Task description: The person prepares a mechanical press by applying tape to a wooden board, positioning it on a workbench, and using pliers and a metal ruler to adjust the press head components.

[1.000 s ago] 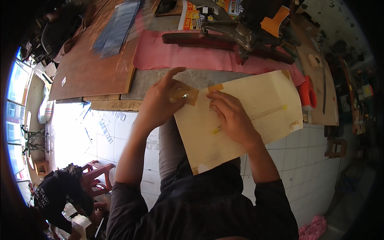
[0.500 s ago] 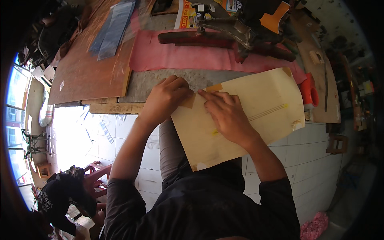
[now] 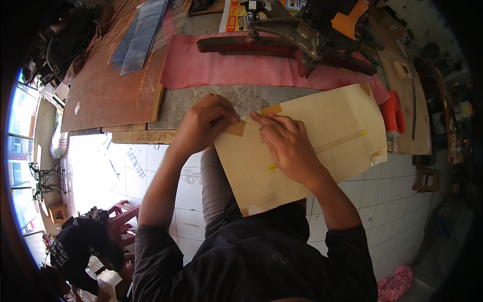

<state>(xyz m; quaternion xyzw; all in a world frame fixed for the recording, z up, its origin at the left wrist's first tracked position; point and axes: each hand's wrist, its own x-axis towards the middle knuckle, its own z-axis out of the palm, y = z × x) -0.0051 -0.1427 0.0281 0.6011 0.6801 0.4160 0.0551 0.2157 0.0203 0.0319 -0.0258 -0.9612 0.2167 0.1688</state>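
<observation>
Head view: the left hand (image 3: 204,123) has its fingertips drawn together at a tan tape piece (image 3: 235,129) on the cream sheet's (image 3: 342,113) left corner; whether its grip pinches the tape cannot be told. The right hand (image 3: 289,143) lies on the sheet at frame centre, grip not closed, pressing. Risk: uneven pressure may crease the tape; the sheet's lower part, off the surface (image 3: 186,103), may sag and shift it. Around: brown board (image 3: 110,93), upper left; pink cloth (image 3: 181,68) and dark metal frame (image 3: 292,32), top, obstructing upward travel; red ring (image 3: 396,113), right.
</observation>
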